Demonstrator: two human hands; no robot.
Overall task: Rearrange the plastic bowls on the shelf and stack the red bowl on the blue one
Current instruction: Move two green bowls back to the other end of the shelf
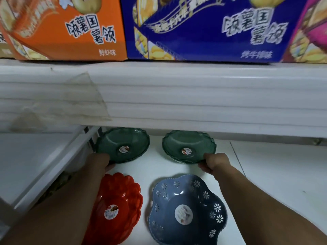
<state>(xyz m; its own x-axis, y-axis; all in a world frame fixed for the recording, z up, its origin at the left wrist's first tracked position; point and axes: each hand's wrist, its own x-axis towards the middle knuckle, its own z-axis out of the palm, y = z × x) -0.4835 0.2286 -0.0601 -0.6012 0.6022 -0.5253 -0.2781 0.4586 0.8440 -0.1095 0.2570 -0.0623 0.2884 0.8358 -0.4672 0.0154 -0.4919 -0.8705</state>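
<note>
A red scalloped bowl [122, 206] sits at the front left of the white shelf [155, 167], partly under my left forearm. Right of it rests a blue flower-cut bowl [187, 207]. Behind them are two dark green bowls, each with a sticker inside. My left hand [100, 161] grips the near rim of the left green bowl [122, 144]. My right hand [215, 162] holds the near right rim of the right green bowl [187, 145]. The backs of both green bowls are hidden under the shelf above.
A thick white upper shelf edge [177, 99] overhangs the bowls. An orange carton [67, 27] and a blue carton [212, 27] stand on it. A white shelf divider [58, 161] runs along the left. Bare shelf surface [274, 174] extends to the right.
</note>
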